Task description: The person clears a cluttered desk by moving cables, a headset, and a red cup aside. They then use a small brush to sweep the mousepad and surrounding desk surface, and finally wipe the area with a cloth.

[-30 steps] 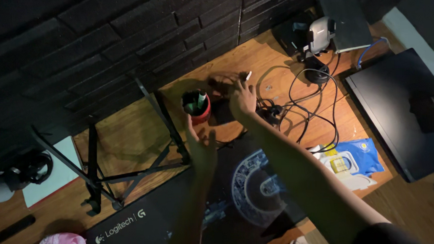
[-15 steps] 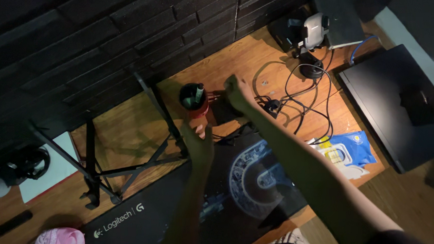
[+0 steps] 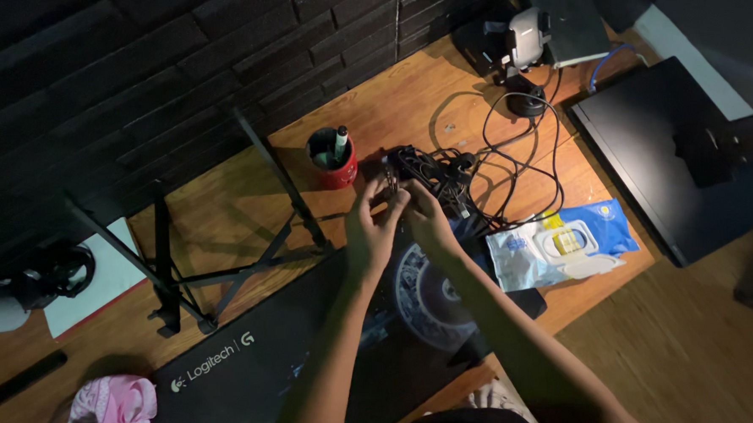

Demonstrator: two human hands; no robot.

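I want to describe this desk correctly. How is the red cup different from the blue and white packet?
The red cup stands upright and holds markers; the blue and white packet lies flat with a lidded flap on top. The cup is round and stiff-looking, the packet broad and soft-looking. The cup is left of the hands, the packet on their right. Both rest on the wooden desk, untouched by either hand.

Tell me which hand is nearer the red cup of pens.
Left. The left hand is just below and right of the red cup; the right hand sits farther right, beside the left hand.
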